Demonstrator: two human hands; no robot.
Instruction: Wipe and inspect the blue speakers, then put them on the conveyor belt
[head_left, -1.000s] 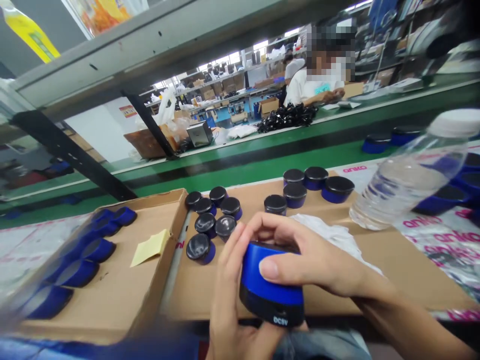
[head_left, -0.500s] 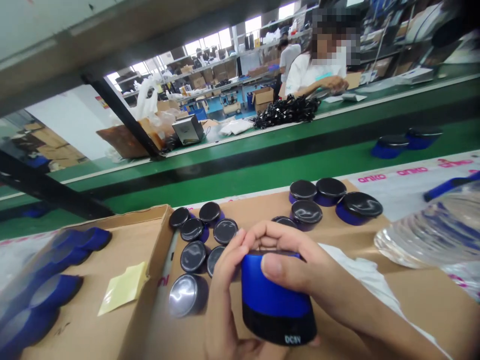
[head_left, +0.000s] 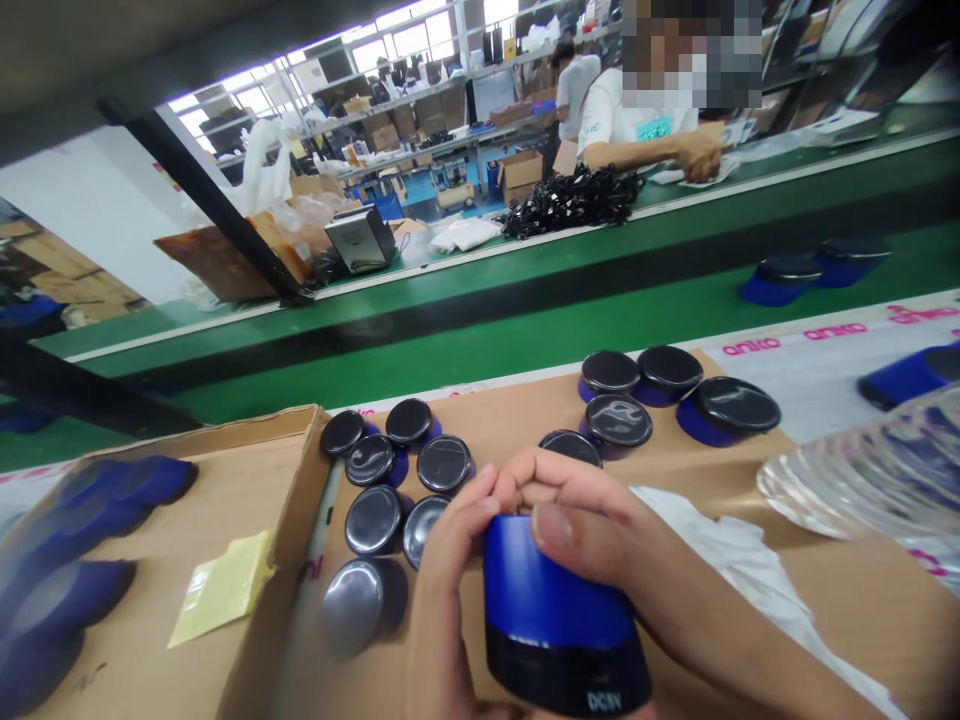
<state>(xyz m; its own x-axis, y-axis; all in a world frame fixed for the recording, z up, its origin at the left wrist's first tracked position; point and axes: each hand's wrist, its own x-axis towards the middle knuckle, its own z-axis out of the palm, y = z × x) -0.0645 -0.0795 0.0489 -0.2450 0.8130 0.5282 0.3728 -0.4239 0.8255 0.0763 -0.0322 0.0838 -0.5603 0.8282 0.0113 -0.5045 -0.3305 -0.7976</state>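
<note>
Between my two hands is a blue and black device marked "DC5V" (head_left: 559,600), its black end toward me. My left hand (head_left: 446,600) wraps round its left side and underneath. Across its top lies the thumb of my right hand (head_left: 592,525), with the fingers curled over the far end. The device's far end is hidden behind my fingers. Just beyond my hands, several similar black-topped blue devices (head_left: 375,518) stand on a cardboard sheet (head_left: 495,415). More of them, such as a large oval one (head_left: 727,410), stand to the right.
At left, an open cardboard box (head_left: 247,600) holds several blue devices (head_left: 82,600) and a yellow paper (head_left: 223,588). A white cloth (head_left: 739,560) and a clear plastic bottle (head_left: 862,470) are at right. Across the green conveyor (head_left: 450,350), a person (head_left: 645,115) works beside black cables (head_left: 574,200).
My view has shifted slightly. Both hands still hold the device, which sits a little lower in view. The person across has moved their hands down to the white item on the bench.
</note>
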